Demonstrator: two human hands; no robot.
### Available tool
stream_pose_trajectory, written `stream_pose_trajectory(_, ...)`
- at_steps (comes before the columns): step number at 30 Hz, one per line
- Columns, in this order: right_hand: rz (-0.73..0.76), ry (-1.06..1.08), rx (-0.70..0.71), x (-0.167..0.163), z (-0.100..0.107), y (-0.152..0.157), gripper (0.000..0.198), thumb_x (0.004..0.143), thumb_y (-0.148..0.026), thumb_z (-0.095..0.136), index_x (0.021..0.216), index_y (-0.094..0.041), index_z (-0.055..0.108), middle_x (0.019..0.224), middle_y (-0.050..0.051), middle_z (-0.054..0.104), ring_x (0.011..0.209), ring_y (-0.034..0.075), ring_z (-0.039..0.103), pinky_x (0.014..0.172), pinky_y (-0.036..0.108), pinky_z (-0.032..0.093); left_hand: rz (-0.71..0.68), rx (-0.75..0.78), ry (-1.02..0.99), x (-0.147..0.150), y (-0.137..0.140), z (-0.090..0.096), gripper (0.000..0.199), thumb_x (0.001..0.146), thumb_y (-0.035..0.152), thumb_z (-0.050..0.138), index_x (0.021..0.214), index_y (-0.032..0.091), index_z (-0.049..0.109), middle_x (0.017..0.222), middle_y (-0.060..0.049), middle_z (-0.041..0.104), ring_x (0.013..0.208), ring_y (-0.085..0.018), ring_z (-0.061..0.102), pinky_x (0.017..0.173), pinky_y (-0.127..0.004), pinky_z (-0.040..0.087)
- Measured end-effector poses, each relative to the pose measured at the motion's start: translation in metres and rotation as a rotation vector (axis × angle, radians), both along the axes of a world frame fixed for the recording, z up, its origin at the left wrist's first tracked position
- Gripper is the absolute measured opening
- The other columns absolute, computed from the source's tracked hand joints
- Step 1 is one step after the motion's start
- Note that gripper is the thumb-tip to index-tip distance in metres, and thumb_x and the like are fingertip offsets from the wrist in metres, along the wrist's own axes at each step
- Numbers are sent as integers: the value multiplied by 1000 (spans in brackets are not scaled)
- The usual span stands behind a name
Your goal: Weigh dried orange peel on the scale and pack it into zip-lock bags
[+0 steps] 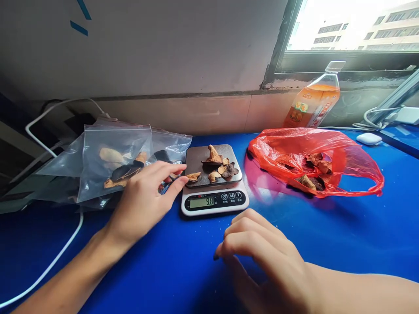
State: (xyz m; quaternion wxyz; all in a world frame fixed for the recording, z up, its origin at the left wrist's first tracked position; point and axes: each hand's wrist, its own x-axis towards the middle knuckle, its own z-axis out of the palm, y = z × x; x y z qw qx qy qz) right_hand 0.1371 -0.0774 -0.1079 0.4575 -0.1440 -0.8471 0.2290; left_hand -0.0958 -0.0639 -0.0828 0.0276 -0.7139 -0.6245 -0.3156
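A white kitchen scale (pixel 214 204) with a dark weighing plate (pixel 198 155) stands on the blue table; its display seems to read 9.8. Several brown, dried, curled slices (pixel 214 153) lie on the plate. My left hand (pixel 147 192) reaches to the plate's left edge, thumb and forefinger apart, right beside a small dried slice (pixel 193 176). In front of the scale, my right hand (pixel 265 253) hovers with bent fingers drawn together. A tiny dark bit (pixel 216 253) shows at its fingertips; what it is, I cannot make out.
Clear zip bags (pixel 98 170) holding dried slices lie left, by a white cable (pixel 70 244). An open red plastic bag (pixel 271 148) with more slices lies right. Behind it leans a bottle of orange drink (pixel 316 102). A white earbud case (pixel 369 139) sits farther right.
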Motion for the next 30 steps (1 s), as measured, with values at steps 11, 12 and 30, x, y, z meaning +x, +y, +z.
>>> stream_pose_trajectory(11,-97,65,181,11,20,18,27,81,3,52,101,-15,57,83,5,67,74,15,59,67,28,52,-104,-208,-310,25,-18,13,21,87,37,62,88,17,69,84,-4,73,78,-19,68,73,-30,56)
stream_pose_trajectory(12,-141,93,179,12,23,22,26,82,2,54,100,-16,57,83,5,67,75,15,60,67,28,53,-147,-296,-424,30,-22,15,21,86,38,63,88,17,70,83,-3,74,76,-18,69,70,-27,56)
stream_pose_trajectory(30,-61,16,245,10,19,27,25,80,3,50,92,-17,62,84,6,71,81,15,64,71,29,57,-261,-467,-702,51,-38,14,9,82,25,66,80,17,70,74,0,73,69,-14,69,68,-23,59)
